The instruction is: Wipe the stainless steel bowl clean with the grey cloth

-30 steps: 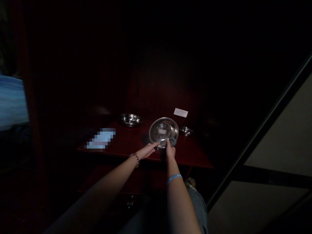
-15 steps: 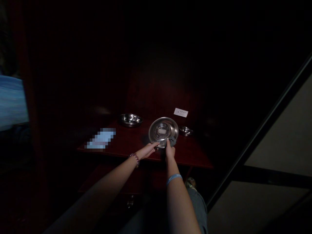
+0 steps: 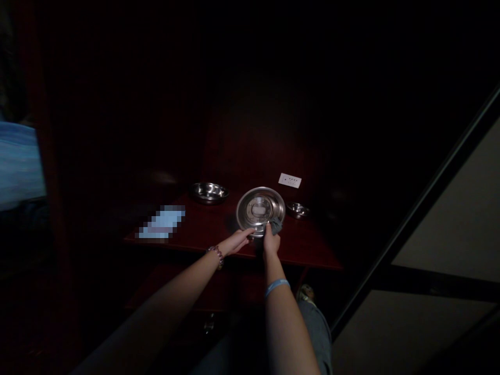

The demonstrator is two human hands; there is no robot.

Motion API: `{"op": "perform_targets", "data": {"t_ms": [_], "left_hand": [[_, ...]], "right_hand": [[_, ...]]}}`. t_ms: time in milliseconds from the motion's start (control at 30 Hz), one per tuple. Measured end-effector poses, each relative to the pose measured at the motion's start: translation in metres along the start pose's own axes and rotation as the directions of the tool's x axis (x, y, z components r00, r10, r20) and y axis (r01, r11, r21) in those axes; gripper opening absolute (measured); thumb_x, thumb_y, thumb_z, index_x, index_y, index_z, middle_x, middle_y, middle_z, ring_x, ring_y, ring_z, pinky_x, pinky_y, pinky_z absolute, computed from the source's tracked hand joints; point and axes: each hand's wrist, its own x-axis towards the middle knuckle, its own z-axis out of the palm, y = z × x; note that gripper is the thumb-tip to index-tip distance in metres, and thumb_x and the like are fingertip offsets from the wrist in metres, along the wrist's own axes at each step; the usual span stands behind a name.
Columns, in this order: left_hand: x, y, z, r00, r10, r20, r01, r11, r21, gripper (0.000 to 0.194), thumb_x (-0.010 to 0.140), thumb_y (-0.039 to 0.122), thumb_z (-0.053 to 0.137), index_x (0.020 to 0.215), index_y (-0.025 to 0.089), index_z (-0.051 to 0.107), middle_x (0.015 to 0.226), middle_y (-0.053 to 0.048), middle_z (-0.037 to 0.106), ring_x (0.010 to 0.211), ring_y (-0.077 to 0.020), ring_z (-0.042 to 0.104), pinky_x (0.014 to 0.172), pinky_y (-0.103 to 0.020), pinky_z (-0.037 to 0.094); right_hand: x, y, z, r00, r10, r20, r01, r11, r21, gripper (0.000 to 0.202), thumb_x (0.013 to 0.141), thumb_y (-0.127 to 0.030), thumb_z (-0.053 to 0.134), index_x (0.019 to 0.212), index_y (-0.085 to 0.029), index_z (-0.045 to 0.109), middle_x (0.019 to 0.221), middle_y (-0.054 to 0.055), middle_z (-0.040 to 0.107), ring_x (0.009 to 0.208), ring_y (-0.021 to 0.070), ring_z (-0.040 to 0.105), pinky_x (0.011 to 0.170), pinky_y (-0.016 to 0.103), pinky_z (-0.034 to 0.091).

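A shiny steel basin is held tilted above the dark red shelf, its inside facing me. A pale oblong patch shows at the middle of its bottom. My left hand grips the near rim on the left, thumb on top and fingers underneath. My right hand is closed at the near right rim, with a dark grey cloth pinched against the metal. A second steel basin rests behind to the left. Behind to the right sits a smaller steel bowl.
A blurred-out light blue rectangle lies on the shelf's left part. A white socket plate is on the back panel. Below the shelf shows a metal drawer handle. A dark-framed panel slants along the right.
The steel basin has shifted very slightly left, and my right hand with the cloth has moved a little left too. My left hand looks almost still.
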Motion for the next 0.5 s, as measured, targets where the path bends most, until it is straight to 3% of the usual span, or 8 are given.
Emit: {"op": "perform_targets", "data": {"t_ms": [333, 500], "left_hand": [[0.0012, -0.0006, 0.0022, 1.000, 0.006, 0.020, -0.005, 0.999, -0.042, 0.010, 0.083, 0.026, 0.077, 0.078, 0.017, 0.074, 0.080, -0.007, 0.072, 0.084, -0.0183, 0.062, 0.076, -0.026, 0.046], [0.0019, -0.0001, 0.0036, 1.000, 0.013, -0.006, -0.013, 0.997, -0.077, 0.020, 0.080, 0.032, 0.082, 0.079, 0.014, 0.073, 0.078, -0.006, 0.070, 0.070, -0.0146, 0.056, 0.064, -0.025, 0.042]], "right_hand": [[-0.0005, 0.0027, 0.0010, 1.000, 0.026, -0.009, -0.026, 1.000, 0.002, 0.057, 0.092, -0.053, 0.064, 0.118, -0.004, 0.078, 0.113, 0.022, 0.077, 0.114, 0.0311, 0.073, 0.088, 0.030, 0.057], [0.0019, 0.0048, 0.0022, 0.999, 0.048, 0.010, -0.049, 0.998, 0.027, 0.058, 0.091, -0.054, 0.066, 0.118, -0.004, 0.077, 0.111, 0.021, 0.078, 0.112, 0.0300, 0.074, 0.086, 0.030, 0.058]]}}
